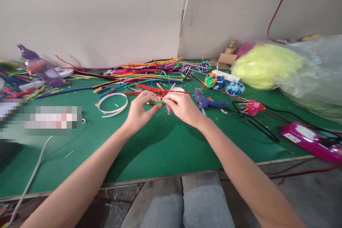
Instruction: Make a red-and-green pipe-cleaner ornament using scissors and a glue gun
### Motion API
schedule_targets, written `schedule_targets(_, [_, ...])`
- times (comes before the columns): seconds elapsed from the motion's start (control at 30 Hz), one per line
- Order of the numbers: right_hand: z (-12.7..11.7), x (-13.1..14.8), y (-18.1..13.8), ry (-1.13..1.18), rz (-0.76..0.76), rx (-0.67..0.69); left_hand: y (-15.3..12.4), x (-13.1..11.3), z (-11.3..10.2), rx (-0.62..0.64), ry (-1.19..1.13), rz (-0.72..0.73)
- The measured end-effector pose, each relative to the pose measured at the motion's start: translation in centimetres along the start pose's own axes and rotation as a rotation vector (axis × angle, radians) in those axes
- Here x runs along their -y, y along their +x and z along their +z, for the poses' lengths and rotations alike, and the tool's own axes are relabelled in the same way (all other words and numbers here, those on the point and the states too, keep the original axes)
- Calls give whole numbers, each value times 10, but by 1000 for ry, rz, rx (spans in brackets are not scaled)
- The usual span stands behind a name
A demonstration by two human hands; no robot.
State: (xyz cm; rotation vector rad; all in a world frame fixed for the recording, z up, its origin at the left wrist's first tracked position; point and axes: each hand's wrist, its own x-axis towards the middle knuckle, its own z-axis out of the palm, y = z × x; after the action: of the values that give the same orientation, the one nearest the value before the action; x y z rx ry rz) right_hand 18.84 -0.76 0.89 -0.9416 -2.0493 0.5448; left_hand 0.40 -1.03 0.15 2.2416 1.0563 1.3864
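Note:
Over the middle of the table, my left hand [141,109] and my right hand [182,106] meet at the fingertips. Between them runs a short length of green pipe cleaner [156,102], pinched by both thumbs and forefingers. Behind my hands lie red pipe cleaners [149,88] and a larger pile of many-coloured ones [152,73]. A white coiled strip [113,94] rests left of my left hand. To the right of my right hand is a blue glue gun [211,102] on its side, with a cable trailing from it.
Small dotted balls [235,88] sit at the back right, near a red piece with white sticks [255,108]. A magenta power strip [310,139] lies at the right edge. Plastic bags [269,66] fill the far right; a purple bottle [42,67] leans at the left.

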Motion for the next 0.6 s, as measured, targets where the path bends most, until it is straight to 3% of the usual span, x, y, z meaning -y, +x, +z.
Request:
schedule_targets(0.2, [1, 0, -2, -180, -181, -206, 0, 3, 2, -47, -222, -203])
schedule_targets(0.33, [4, -3, -5, -330, -283, -188, 0, 4, 4, -81, -359, -319])
schedule_targets(0.6, [8, -4, -5, -346, -289, -218, 1, -1, 3, -29, -496, -341])
